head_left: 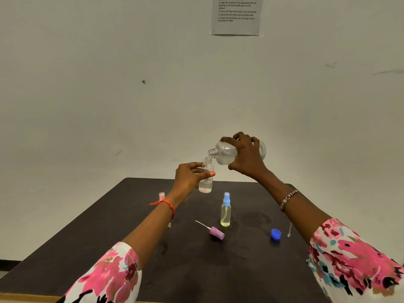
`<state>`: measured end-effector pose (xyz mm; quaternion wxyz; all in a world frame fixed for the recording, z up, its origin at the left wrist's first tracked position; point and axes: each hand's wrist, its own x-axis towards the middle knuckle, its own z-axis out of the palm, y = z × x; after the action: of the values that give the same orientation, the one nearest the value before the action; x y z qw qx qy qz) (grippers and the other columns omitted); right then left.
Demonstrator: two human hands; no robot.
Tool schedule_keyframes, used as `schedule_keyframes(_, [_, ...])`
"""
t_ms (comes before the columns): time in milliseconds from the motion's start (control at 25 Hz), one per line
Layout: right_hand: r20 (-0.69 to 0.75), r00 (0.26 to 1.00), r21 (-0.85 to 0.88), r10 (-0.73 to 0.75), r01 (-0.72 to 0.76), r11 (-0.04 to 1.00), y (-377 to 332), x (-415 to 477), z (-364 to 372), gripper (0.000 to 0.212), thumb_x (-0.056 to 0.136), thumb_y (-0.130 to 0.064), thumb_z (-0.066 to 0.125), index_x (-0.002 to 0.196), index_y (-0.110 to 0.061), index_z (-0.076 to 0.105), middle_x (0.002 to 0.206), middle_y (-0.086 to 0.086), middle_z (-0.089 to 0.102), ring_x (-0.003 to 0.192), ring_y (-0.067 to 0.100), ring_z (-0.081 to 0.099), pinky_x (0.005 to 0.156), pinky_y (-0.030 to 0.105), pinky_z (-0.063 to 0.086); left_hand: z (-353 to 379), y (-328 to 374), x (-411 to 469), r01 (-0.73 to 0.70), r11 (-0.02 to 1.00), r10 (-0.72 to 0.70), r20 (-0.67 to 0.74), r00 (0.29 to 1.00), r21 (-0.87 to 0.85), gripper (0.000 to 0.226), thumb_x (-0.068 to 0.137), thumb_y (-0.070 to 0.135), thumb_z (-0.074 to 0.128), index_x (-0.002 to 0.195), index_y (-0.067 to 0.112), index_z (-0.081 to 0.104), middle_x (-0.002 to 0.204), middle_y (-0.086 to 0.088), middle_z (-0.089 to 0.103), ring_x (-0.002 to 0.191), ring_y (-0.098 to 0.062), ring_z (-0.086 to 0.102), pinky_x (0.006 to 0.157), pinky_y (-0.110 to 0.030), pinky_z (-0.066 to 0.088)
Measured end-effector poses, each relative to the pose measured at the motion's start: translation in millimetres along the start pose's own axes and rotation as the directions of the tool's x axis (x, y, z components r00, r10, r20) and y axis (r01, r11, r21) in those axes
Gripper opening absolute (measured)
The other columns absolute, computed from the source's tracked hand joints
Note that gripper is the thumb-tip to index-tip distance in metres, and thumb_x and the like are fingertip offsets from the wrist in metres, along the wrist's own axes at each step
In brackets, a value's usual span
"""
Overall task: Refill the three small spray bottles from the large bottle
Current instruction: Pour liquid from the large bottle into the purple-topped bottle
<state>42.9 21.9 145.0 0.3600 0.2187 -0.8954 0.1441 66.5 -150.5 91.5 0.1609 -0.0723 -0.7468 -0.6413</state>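
My right hand (248, 157) grips the large clear bottle (226, 153), tipped on its side with its open neck pointing left and down. Directly under that neck is the open mouth of a small clear bottle (206, 182), held upright above the table by my left hand (189, 178); clear liquid fills its lower part. A second small spray bottle (225, 212) with a blue sprayer and yellowish liquid stands upright on the table. A purple spray head (215, 231) with its dip tube lies loose on the table. A pink-topped small bottle (161, 196) shows partly behind my left wrist.
A blue cap (276, 234) lies on the dark table (196, 270) at the right, beside a thin chain (289, 230). A wet patch marks the table near the blue-topped bottle. A printed sheet (237, 16) hangs on the pale wall behind.
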Motion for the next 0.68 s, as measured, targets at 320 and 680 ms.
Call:
schedule_keyframes(320, [0.002, 1.0, -0.002, -0.009, 0.009, 1.0, -2.0, -0.8, -0.7, 0.069, 0.061, -0.015, 0.075, 0.126, -0.022, 0.05, 0.12, 0.013, 0.048, 0.115, 0.028, 0.044, 0.102, 0.039, 0.019, -1.6, 1.6, -3.1, 0.002, 1.0, -0.002, -0.001, 1.0, -0.008, 0.051, 0.072, 0.016, 0.075, 0.118, 0.006, 0.056, 0.115, -0.015, 0.065, 0.097, -0.023, 0.061, 0.075, -0.033, 0.054])
schedule_keyframes(680, [0.01, 1.0, 0.003, -0.006, 0.006, 1.0, -2.6, -1.8, -3.4, 0.069, 0.063, -0.014, 0.075, 0.126, -0.021, 0.049, 0.121, 0.014, 0.048, 0.116, 0.029, 0.043, 0.104, 0.039, 0.018, -0.6, 1.2, -3.5, 0.012, 1.0, -0.012, 0.002, 1.0, -0.013, 0.051, 0.072, 0.016, 0.075, 0.119, 0.005, 0.056, 0.116, -0.015, 0.065, 0.103, -0.026, 0.061, 0.079, -0.037, 0.054])
